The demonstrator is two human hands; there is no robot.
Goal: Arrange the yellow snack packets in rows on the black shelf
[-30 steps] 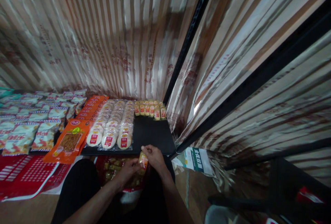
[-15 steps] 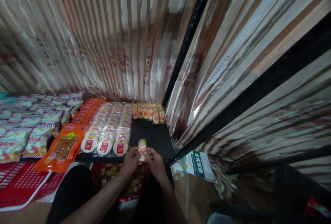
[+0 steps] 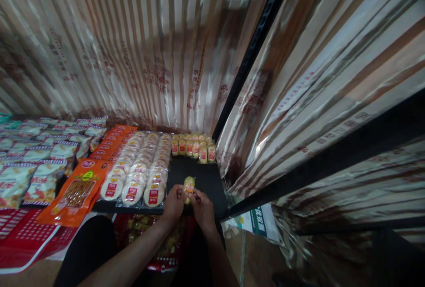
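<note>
My left hand [image 3: 174, 202] and my right hand [image 3: 202, 207] pinch a small yellow wrapped snack [image 3: 189, 189] with an orange-red label, one from each side, above the front of the black shelf [image 3: 195, 173]. Farther back on that shelf, similar yellow wrapped snacks [image 3: 189, 146] stand in rows by the corner. Left of my hands lie rows of round white rice crackers [image 3: 154, 193] in clear wrappers with red labels. Below, between my knees, a red basket [image 3: 161, 265] holds more gold-wrapped snacks, partly hidden by my forearms.
Orange snack packets [image 3: 76, 187] and white-and-blue chip bags [image 3: 43, 183] fill the shelf's left side. A red basket with a white handle [image 3: 40, 238] sits below them. Black frame posts [image 3: 252, 63] and striped plastic sheeting [image 3: 133, 48] enclose the back and right. A printed bag [image 3: 260, 220] lies at lower right.
Both hands have shifted slightly right and up over the shelf with the wrapped snack, which now tilts a little. The camera view has turned slightly.
</note>
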